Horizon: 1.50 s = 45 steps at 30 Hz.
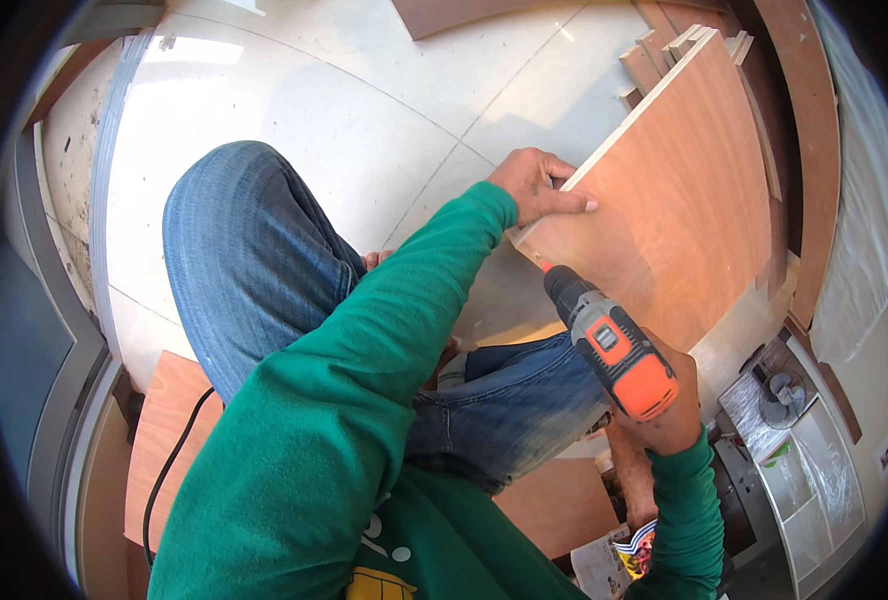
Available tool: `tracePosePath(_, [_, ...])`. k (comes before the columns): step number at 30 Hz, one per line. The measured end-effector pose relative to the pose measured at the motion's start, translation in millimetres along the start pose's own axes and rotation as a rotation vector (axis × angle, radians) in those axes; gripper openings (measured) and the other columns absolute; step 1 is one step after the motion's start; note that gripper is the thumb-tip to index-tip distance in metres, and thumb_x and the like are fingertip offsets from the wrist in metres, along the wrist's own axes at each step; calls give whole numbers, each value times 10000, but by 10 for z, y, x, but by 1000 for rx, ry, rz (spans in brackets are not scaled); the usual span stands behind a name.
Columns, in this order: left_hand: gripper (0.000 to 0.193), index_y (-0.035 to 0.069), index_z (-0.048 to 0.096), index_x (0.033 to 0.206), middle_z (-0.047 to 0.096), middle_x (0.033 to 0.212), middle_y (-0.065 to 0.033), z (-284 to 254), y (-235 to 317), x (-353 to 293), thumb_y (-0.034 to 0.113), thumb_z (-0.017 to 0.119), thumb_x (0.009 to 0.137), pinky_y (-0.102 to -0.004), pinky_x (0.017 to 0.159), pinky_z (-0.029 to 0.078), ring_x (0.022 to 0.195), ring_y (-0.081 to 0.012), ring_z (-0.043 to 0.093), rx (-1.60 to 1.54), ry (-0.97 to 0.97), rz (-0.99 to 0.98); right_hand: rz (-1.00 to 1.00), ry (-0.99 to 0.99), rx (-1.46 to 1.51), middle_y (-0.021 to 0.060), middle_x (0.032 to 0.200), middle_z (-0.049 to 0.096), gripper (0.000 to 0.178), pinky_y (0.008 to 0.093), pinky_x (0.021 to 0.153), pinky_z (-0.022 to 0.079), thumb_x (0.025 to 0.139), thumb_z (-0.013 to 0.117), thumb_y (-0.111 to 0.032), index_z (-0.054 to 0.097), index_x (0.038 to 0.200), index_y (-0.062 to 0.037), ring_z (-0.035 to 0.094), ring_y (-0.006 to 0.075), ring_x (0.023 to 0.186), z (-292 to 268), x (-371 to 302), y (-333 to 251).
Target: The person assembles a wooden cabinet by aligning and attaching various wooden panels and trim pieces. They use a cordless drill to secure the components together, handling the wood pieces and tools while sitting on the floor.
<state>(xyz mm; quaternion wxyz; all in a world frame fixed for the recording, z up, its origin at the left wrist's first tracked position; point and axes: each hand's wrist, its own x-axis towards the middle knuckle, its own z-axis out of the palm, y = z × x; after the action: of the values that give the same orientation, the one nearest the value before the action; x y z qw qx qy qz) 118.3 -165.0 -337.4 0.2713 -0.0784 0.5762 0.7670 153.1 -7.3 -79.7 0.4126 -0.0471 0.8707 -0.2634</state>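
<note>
A reddish-brown plywood panel [684, 200] with a pale cut edge stands tilted in front of me, its near corner close to my knees. My left hand [539, 187] is closed on its left edge, the thumb pressed on the broad face. In my right hand [669, 400] is an orange and grey power drill [614, 345], gripped from behind. The drill's tip points at the panel's near corner and appears to touch it. What the fingers of the right hand do behind the drill body is hidden.
Wood strips [644, 65] are stacked behind the panel, with long boards [804, 130] along the right. A compartment tray [814, 490] stands at lower right. Another board [169, 440] and a black cable [169, 470] lie at lower left. White floor tiles [354, 120] stretch ahead.
</note>
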Motion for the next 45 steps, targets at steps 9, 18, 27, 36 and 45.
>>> tracePosePath(9, [415, 48, 766, 1012, 680, 933, -81, -27, 23, -4, 353, 857, 746, -326, 819, 480, 882, -173, 601, -39, -49, -60, -5, 3, -29, 167, 803, 681, 385, 299, 665, 520, 745, 775, -99, 643, 1080, 37, 669, 228, 682, -5, 34, -4])
tracePosePath(18, [420, 61, 767, 1022, 680, 948, -90, -18, -38, 20, 364, 857, 746, -326, 822, 475, 904, -183, 596, -21, -48, -29, 22, 11, -42, 148, 740, 648, 325, 295, 627, 497, 739, 763, -105, 649, 1019, 16, 588, 224, 605, -6, 63, -43])
tracePosePath(27, [419, 78, 771, 1024, 665, 936, -85, -14, -21, 11, 373, 860, 739, -334, 790, 472, 875, -185, 580, 1, -28, -25, 23, 17, -61, 134, 691, 616, 260, 301, 590, 479, 731, 757, -106, 641, 939, -1, 561, 244, 572, 10, 78, -51])
tracePosePath(36, [404, 124, 774, 1043, 635, 884, -86, -19, -44, 13, 386, 848, 745, -340, 755, 462, 834, -194, 566, 44, -16, 35, 4, 26, -115, 153, 717, 633, 276, 310, 601, 493, 717, 762, -111, 638, 940, -4, 603, 275, 593, 25, 113, -51])
tracePosePath(45, [406, 124, 774, 1038, 628, 876, -97, -25, -44, 23, 394, 844, 743, -349, 738, 459, 823, -205, 566, 50, -17, 44, 10, 4, -123, 156, 713, 629, 275, 321, 599, 495, 710, 765, -119, 635, 926, -10, 607, 302, 599, 18, 136, -40])
